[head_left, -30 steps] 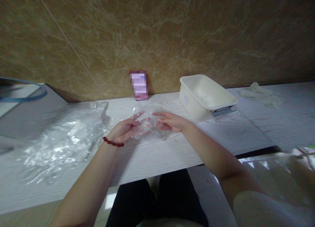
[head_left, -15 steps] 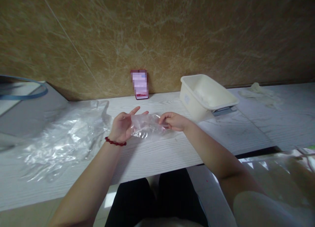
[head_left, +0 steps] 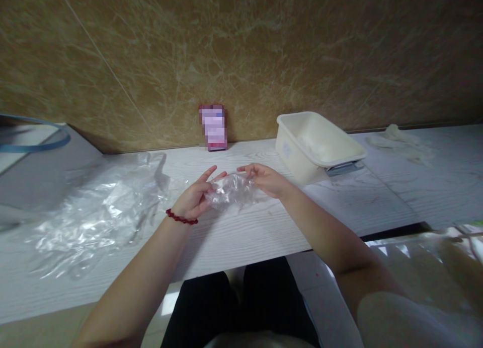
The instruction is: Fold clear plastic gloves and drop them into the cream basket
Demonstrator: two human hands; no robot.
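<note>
Over the middle of the white table (head_left: pixel 264 227), both my hands hold a small crumpled clear plastic bag (head_left: pixel 232 191). My left hand (head_left: pixel 196 196), with a red bead bracelet on its wrist, grips the bag's left side with thumb and palm while the forefinger sticks out. The bag's right top edge is pinched by the fingertips of my right hand (head_left: pixel 266 179). The bag looks bunched up and hangs just above the tabletop.
A pile of clear plastic bags (head_left: pixel 98 212) lies to the left. A cream plastic tub (head_left: pixel 315 146) stands at the right rear, a small pink card (head_left: pixel 213 127) leans on the brown wall, pale gloves (head_left: pixel 400 139) lie far right.
The bag has gone from spread between my palms to bunched smaller. My hands have drawn closer together, and my right hand moved up and left to the bag's top edge.
</note>
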